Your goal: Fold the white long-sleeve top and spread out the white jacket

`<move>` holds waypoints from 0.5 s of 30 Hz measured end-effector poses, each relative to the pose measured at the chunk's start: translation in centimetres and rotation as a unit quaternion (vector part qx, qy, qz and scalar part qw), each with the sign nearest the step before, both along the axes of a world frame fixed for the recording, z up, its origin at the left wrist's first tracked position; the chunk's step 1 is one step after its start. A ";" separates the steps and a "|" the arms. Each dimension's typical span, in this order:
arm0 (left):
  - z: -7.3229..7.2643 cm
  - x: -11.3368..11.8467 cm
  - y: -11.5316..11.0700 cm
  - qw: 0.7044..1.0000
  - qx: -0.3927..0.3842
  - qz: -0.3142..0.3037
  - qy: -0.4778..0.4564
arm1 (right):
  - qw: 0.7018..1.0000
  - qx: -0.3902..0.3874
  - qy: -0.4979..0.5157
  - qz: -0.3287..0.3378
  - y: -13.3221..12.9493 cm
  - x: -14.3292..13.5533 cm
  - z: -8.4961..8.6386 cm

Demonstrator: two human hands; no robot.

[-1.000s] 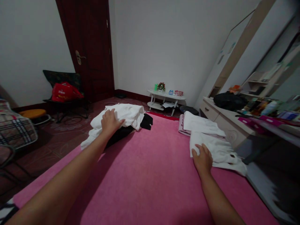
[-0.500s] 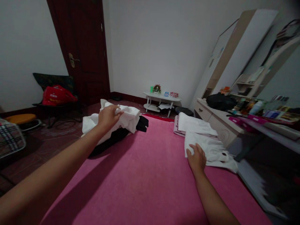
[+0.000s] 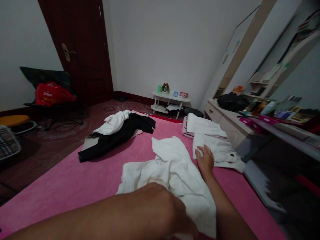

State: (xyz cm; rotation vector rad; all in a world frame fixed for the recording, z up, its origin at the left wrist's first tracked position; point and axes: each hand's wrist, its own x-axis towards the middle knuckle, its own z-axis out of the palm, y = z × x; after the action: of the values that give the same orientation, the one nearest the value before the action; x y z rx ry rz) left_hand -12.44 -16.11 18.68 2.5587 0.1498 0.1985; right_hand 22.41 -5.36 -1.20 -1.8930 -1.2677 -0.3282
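Note:
A crumpled white garment [image 3: 175, 170] lies across the middle of the pink bed cover [image 3: 62, 196]. My left hand [image 3: 172, 213] is over its near part, large and blurred, with the fingertips hidden. On the right, my right hand [image 3: 205, 159] rests with fingers apart on the edge of a folded white garment [image 3: 220, 151]. Behind that lies another folded white cloth [image 3: 205, 126] beside a folded pink piece with lettering [image 3: 184, 126]. At the left, a black garment [image 3: 117, 135] lies with a bunched white one [image 3: 113, 122].
To the right stand a dresser [image 3: 217, 115] with a black bag [image 3: 232, 101] and bottles on it. A low white table [image 3: 170, 97] is by the far wall. A chair with a red bag [image 3: 53, 94] stands left, near the dark door [image 3: 82, 50].
My left hand has come from the left pile toward me and the middle, and the white garment now lies spread there. The black garment is uncovered. My right hand stays on the folded garment.

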 end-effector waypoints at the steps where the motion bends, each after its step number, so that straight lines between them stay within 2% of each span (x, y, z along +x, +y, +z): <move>1: 0.5 0.0 0.7 0.999 -0.016 0.036 -0.026 | 1.000 -0.003 0.000 0.000 0.0 0.0 0.0; 2: 0.5 0.0 1.7 0.995 -0.025 0.074 -0.054 | 1.000 -0.006 0.000 -0.001 -0.1 -0.1 0.1; 4: -1.0 0.3 4.4 0.984 -0.020 0.146 -0.100 | 1.000 -0.008 0.000 0.000 -0.2 -0.1 0.1; 6: -3.8 0.7 7.5 0.968 0.010 0.220 -0.122 | 1.000 -0.006 0.000 0.003 -0.2 -0.1 0.1; 8: -6.7 0.9 10.0 0.958 -0.004 0.268 -0.102 | 1.000 -0.005 0.002 0.004 -0.2 -0.1 0.1; 9: -7.9 1.0 10.7 0.959 -0.031 0.268 -0.089 | 1.000 -0.006 0.002 0.003 -0.2 -0.1 0.1; 11: -9.4 1.4 10.8 0.966 -0.083 0.231 -0.078 | 1.000 -0.004 0.004 0.002 -0.2 -0.1 0.1; 13: -9.9 2.0 9.6 0.977 -0.100 0.170 -0.085 | 1.000 -0.001 0.005 0.003 -0.1 -0.1 0.1; 15: -9.8 2.9 7.7 0.987 -0.081 0.115 -0.082 | 1.000 0.001 0.007 0.005 -0.1 -0.1 0.1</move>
State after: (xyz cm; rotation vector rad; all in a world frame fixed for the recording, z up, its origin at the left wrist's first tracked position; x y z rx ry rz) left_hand -9.55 -8.41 8.86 2.3489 0.3835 0.4639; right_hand 22.32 -5.50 -1.14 -1.8846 -1.2667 -0.3106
